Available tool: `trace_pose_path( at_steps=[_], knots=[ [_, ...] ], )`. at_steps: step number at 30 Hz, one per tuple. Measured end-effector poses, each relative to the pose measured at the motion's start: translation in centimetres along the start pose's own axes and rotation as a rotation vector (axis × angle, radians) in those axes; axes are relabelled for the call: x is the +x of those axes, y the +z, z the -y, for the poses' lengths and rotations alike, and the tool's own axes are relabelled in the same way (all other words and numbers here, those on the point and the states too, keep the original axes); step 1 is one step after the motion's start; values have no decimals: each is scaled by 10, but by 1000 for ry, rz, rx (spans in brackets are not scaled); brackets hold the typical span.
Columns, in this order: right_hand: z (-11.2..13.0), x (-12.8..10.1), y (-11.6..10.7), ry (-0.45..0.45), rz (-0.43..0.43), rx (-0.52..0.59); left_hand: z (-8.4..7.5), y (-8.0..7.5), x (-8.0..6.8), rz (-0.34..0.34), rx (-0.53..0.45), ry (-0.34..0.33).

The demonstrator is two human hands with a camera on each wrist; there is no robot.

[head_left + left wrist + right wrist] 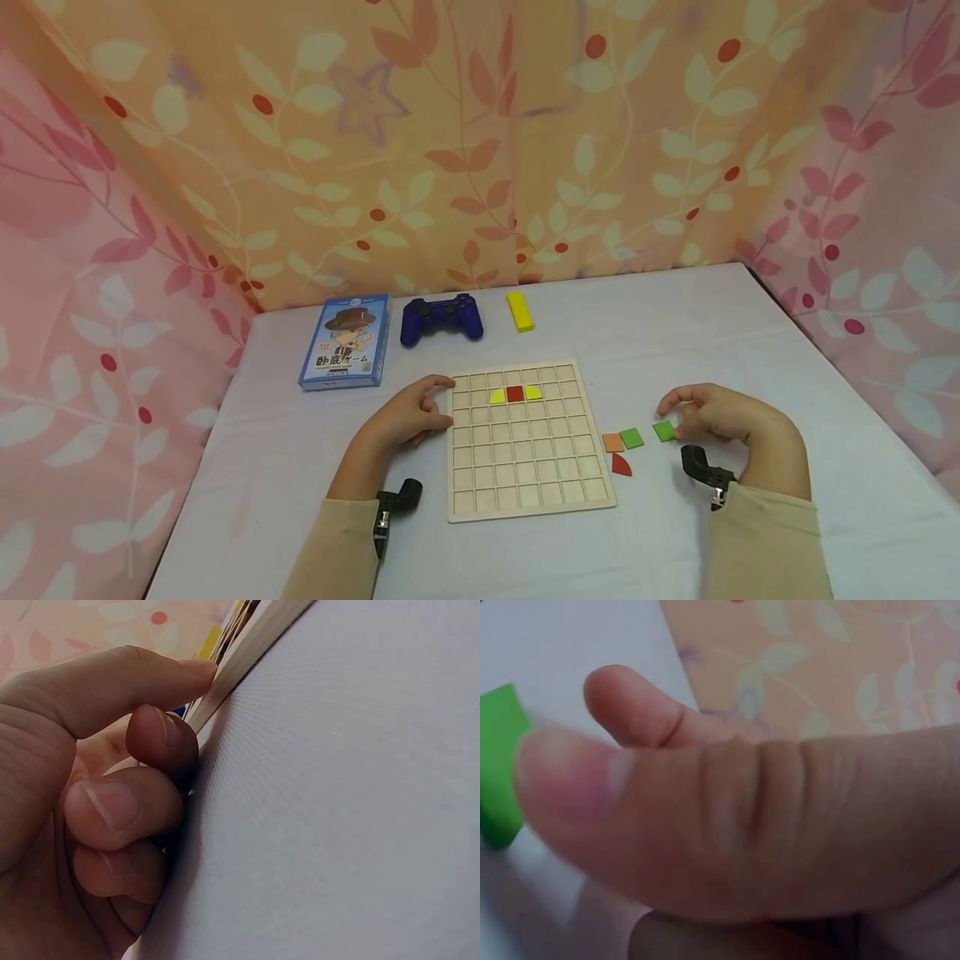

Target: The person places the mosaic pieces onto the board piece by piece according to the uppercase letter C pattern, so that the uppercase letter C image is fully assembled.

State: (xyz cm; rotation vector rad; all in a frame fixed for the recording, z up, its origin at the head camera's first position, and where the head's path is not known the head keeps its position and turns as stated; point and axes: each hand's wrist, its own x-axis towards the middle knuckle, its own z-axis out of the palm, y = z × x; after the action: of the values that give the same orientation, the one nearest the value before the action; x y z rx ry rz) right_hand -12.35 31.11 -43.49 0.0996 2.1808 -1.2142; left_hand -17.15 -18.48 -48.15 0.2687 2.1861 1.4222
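My left hand (408, 412) is at the left side of a square wooden grid board (495, 479), the index fingertip and thumb touching its edge. In the left wrist view, the other fingers (124, 806) are curled beside the board's edge. On the board, a red square tile (514, 393) sits between two yellow quarter-round tiles (498, 396). To the right of the board, my right hand (723, 414) has its thumb tip at a green square tile (663, 431). The right wrist view shows the index finger (634, 705) apart from this tile.
Between board and right hand lie an orange square tile (612, 442), another green tile (632, 437) and a red quarter-round tile (621, 465). Behind the board are a blue card-game box (345, 342), a dark blue game controller (442, 319) and a yellow block (520, 311).
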Motion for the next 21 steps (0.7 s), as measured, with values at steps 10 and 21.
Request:
trace_pose_path(
  at_steps=[10, 21],
  knots=[
    [0, 10, 5, -5, -39, -101, -3, 1, -1, -5, 10, -10],
    [3, 19, 6, -55, -255, -223, -3, 1, -1, -7, 6, -8]
  ],
)
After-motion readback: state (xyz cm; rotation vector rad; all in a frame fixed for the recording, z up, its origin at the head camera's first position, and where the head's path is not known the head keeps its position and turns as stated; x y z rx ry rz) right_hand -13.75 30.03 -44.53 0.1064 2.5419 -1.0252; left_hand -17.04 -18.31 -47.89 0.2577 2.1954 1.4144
